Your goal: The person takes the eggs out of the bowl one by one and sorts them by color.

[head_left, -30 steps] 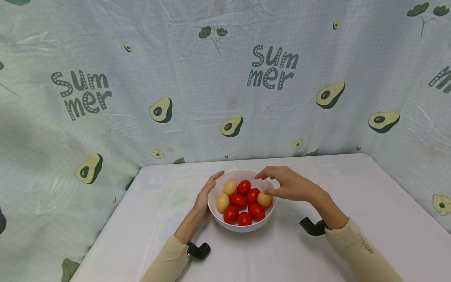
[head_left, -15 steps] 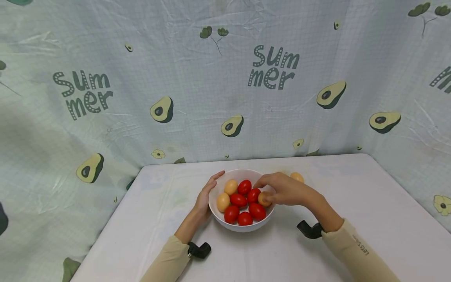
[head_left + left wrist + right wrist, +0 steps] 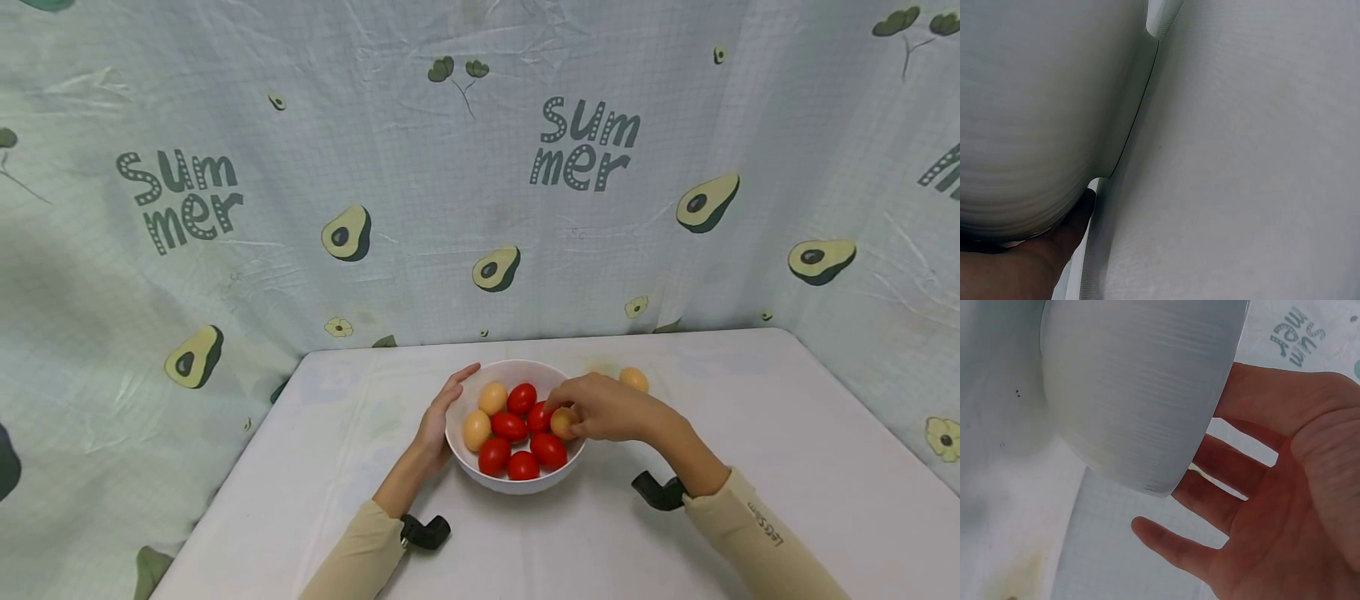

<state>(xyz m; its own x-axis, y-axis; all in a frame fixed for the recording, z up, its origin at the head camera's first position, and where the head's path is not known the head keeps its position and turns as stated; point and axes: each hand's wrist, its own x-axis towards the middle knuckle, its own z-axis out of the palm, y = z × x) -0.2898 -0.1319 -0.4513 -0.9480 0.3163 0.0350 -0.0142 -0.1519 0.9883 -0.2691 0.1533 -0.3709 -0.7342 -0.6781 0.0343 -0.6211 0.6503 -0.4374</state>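
In the head view, your right hand (image 3: 609, 407) pinches a yellow egg-shaped ball (image 3: 563, 423), low and just right of the middle. It looks light, hard and smooth, so it may slip; hold it gently around its fat middle. Your left hand (image 3: 435, 423) lies along the bowl's left side, fingers straight. The white bowl (image 3: 517, 487) also holds six red balls (image 3: 509, 427) and two more yellow ones (image 3: 476, 430).

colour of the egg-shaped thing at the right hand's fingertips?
Pale orange-tan; the egg-shaped thing shows best in head view.

Curtained booth — printed cloth (image 3: 420, 167), table (image 3: 750, 433)
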